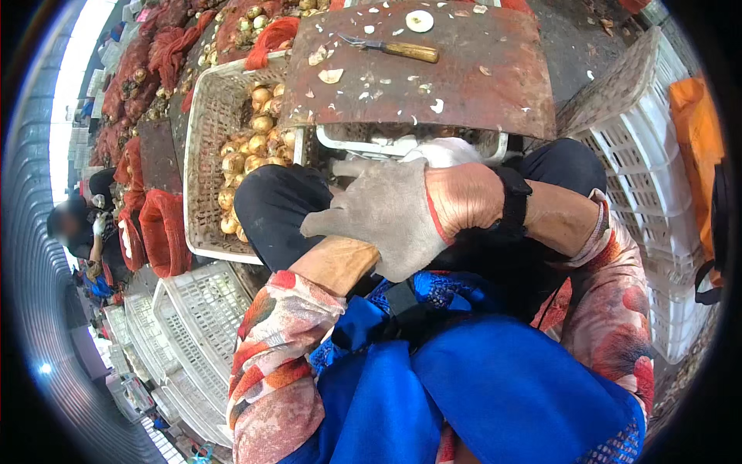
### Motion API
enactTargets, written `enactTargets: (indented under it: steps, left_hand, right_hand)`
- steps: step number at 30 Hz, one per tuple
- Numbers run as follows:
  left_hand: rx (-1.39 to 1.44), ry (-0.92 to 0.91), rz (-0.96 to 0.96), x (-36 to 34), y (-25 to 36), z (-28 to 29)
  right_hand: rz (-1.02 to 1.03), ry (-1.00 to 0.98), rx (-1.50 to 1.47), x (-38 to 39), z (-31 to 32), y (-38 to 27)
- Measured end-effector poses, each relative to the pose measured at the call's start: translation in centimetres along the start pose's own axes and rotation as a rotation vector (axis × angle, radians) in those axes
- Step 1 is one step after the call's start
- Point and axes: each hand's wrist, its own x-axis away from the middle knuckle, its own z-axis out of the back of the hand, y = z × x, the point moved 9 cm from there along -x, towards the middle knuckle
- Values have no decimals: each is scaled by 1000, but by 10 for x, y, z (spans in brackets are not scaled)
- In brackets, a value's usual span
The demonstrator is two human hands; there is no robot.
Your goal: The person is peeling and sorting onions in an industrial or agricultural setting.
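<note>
My right hand [390, 213], in a grey glove with a red cuff and a black watch at the wrist, lies across my left forearm [332, 259]. Its fingers appear wrapped over the left wrist area. My left hand [348, 168] is mostly hidden beneath it, so its fingers are unclear. A white bundle [444, 151] sits just behind the hands, between my dark-clad knees. A rusty board [471, 85] beyond them bears a wooden-handled hooked knife [410, 51], a white onion slice [419, 21] and scattered peel. Left of the board stands a crate [199, 155] of yellow onions [259, 143].
Red mesh sacks [158, 232] and loose onions line the left side, where another person [93, 228] in dark clothing sits. Stacked white crates stand at lower left [193, 325] and right [634, 170], with orange fabric [692, 155] at the right edge. A white tray [332, 135] is under the board.
</note>
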Motion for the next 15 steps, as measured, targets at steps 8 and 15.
enactTargets:
  steps: [8, 15]
  left_hand:
    - [33, 56, 8, 11, 8, 13]
    - [120, 56, -3, 3, 10, 8]
  right_hand:
    - [139, 33, -49, -12, -18, -27]
    - [-103, 212, -472, 27, 49, 15]
